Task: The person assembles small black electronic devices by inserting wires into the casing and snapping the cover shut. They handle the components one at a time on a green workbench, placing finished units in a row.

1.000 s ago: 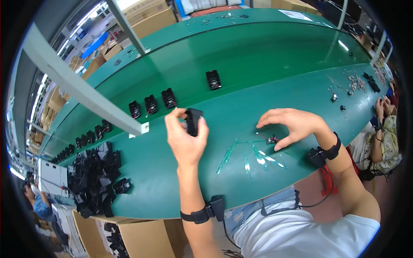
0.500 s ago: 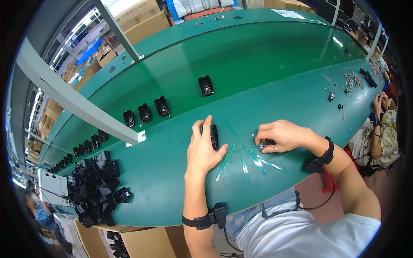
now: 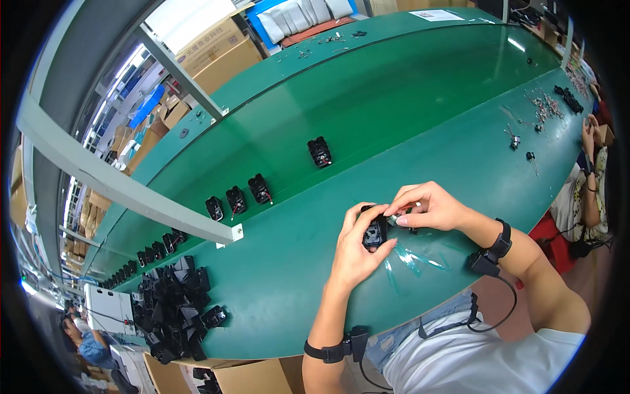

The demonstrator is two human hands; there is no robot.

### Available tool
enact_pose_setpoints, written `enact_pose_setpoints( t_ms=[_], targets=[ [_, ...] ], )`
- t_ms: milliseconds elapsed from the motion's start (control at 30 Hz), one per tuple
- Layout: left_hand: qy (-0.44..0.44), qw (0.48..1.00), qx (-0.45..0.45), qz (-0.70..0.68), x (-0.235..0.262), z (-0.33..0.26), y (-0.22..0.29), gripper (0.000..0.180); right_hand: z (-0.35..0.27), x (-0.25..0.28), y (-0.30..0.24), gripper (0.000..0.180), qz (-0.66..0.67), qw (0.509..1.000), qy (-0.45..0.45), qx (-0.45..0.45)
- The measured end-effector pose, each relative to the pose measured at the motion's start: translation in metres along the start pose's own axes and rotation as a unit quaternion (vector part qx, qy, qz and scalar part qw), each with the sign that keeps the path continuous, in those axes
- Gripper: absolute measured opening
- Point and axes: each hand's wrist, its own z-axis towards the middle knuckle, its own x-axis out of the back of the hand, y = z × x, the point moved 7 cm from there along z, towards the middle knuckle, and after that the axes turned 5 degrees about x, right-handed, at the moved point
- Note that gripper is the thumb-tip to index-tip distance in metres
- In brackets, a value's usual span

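Above the green bench, my left hand (image 3: 357, 253) is wrapped round a black plastic housing (image 3: 375, 233), its hollow side showing. Fingers and thumb grip it from both sides. Close by on the right, my right hand (image 3: 430, 207) pinches a small component (image 3: 393, 220) with a shiny metal part at the housing's edge. Its fingertips hide much of the component, and whether it touches the housing I cannot tell. Shiny clear plastic strips (image 3: 412, 259) lie on the bench under and beside my hands.
A heap of black housings (image 3: 170, 305) lies on the left, below a grey metal post (image 3: 125, 177). Further housings (image 3: 259, 189) stand in a row along the green strip (image 3: 367, 111). Small wired parts (image 3: 545, 108) are scattered at the far right, near another person's hands (image 3: 589, 134).
My left hand has lifted the black housing and moved right with it. My right hand has brought the small component up against its edge. The view has shifted slightly.
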Motion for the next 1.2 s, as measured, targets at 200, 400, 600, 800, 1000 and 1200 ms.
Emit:
enact_pose_setpoints(
  t_ms=[200,400,600,800,1000,1200],
  targets=[
    [0.031,0.999,0.019,-0.011,-0.004,0.001,-0.006,0.047,-0.006,0.000,-0.003,0.019,-0.002,0.998,0.059,0.033],
    [0.053,0.995,0.069,-0.042,-0.008,-0.002,-0.005,0.035,-0.007,-0.006,-0.010,0.018,-0.053,0.993,0.060,0.092],
    [0.091,0.996,0.011,0.013,-0.005,-0.002,-0.003,0.033,-0.014,-0.009,-0.032,0.022,-0.269,0.925,0.095,0.251],
    [0.062,0.998,-0.012,0.009,-0.008,0.000,0.008,0.033,-0.024,-0.013,-0.050,0.020,-0.380,0.879,0.086,0.276],
    [0.004,0.977,0.084,-0.194,-0.019,-0.001,-0.002,0.071,-0.022,-0.007,-0.039,0.016,-0.342,0.912,0.037,0.223],
    [-0.069,0.959,0.088,-0.261,-0.023,-0.005,-0.012,0.066,-0.020,0.013,-0.047,0.012,-0.193,0.956,0.081,0.204]
  ],
)
